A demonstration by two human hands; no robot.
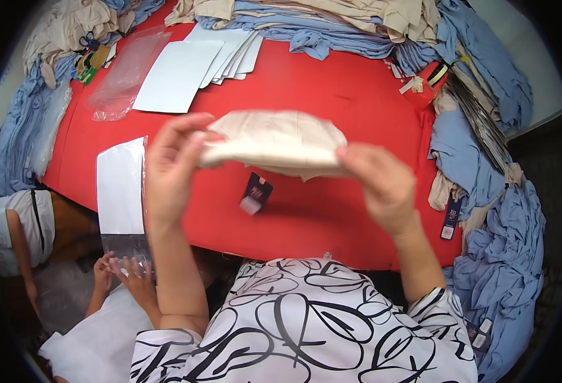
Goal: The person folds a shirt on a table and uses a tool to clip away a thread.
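A beige garment (274, 137) is stretched between my two hands above the red table. Its left end is pinched by my left hand (176, 156), with the thumb and fingers closed on the cloth. On the other end, my right hand (380, 182) grips the fabric between thumb and fingers. A dark blue hang tag (256, 193) with a pale label dangles below the cloth. The garment is slightly blurred, so its exact kind cannot be made out.
White sheets (179, 75) and clear plastic bags (123, 80) lie at the back left. A bagged white sheet (120, 185) rests near a co-worker's hands (128, 277). Blue and beige garments (332, 29) are piled along the far edge; more blue garments (504, 255) heap at right.
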